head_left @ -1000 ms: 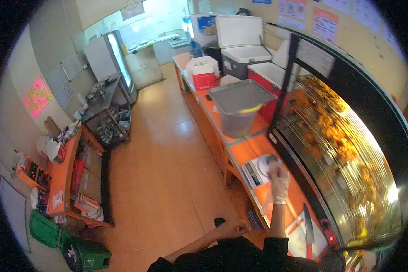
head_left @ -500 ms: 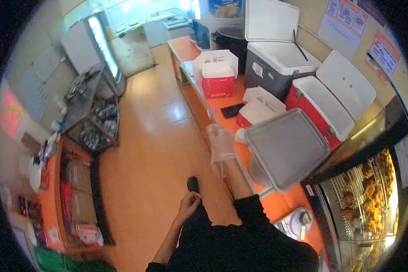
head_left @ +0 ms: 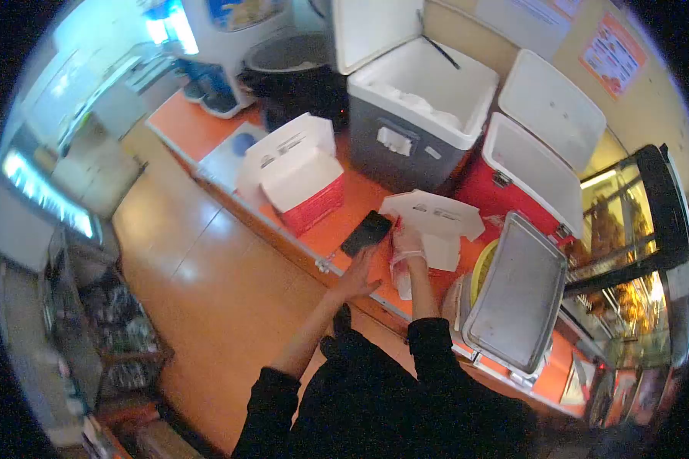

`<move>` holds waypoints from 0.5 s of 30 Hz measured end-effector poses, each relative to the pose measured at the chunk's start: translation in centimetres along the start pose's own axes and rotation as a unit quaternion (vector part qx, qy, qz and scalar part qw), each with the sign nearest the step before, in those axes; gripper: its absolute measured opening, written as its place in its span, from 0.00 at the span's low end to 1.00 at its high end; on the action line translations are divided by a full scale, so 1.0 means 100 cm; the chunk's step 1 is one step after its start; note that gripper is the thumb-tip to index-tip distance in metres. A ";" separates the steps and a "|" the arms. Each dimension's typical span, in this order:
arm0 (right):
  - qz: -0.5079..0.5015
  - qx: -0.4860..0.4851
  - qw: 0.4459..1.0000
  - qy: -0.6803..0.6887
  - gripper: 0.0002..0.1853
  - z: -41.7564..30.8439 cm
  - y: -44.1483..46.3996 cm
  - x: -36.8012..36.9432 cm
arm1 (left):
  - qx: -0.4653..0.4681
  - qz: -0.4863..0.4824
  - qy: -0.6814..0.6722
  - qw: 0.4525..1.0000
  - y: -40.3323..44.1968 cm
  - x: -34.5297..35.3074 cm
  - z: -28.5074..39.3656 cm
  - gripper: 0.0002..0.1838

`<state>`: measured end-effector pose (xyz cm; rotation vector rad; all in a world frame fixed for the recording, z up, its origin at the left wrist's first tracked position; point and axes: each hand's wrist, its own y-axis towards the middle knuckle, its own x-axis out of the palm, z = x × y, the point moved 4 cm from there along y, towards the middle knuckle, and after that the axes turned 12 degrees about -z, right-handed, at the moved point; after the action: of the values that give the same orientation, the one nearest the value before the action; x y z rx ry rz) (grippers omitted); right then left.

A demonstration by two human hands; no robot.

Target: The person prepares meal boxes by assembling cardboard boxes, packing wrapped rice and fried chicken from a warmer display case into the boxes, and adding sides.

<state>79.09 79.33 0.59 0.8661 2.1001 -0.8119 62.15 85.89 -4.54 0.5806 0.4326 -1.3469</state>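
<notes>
My bare left hand (head_left: 357, 277) reaches to the counter's front edge, thumb apart and fingers stretched towards a black phone (head_left: 367, 232). Its fingertips are at the phone's near end; whether they touch it I cannot tell. My right hand (head_left: 408, 251), in a loose clear plastic glove, is at the left side of a red and white takeaway box (head_left: 442, 249) with its lid flap raised. Its fingers are partly hidden by the glove and blur, so their grip is unclear. Another red and white takeaway box (head_left: 314, 200) stands open to the left of the phone.
On the orange counter (head_left: 344, 264), a grey cooler (head_left: 398, 145) and a red cooler (head_left: 517, 180) stand with lids raised. A metal tray (head_left: 517, 294) leans at the right, near a lit food display case (head_left: 628, 229). A black bin (head_left: 295, 84) stands behind.
The view has swung right and closer to the counter. My left hand has risen from beside my body to the phone, and my gloved right hand has moved to the nearer box.
</notes>
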 end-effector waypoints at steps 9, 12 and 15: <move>-0.096 0.020 0.994 -0.039 0.18 0.012 0.003 0.013 | 0.064 -0.081 -0.107 0.989 0.091 0.001 -0.019 0.63; -0.048 0.041 0.994 0.088 0.16 -0.034 -0.028 -0.021 | 0.053 -0.059 -0.081 0.994 0.102 0.042 -0.078 0.59; -0.031 0.043 0.991 0.121 0.17 -0.048 -0.023 -0.015 | 0.042 -0.037 -0.120 0.991 0.097 0.007 -0.072 0.55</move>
<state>76.33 81.12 4.97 0.9934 2.3270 -0.8723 72.12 90.94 -9.28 0.4669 0.2036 -1.4905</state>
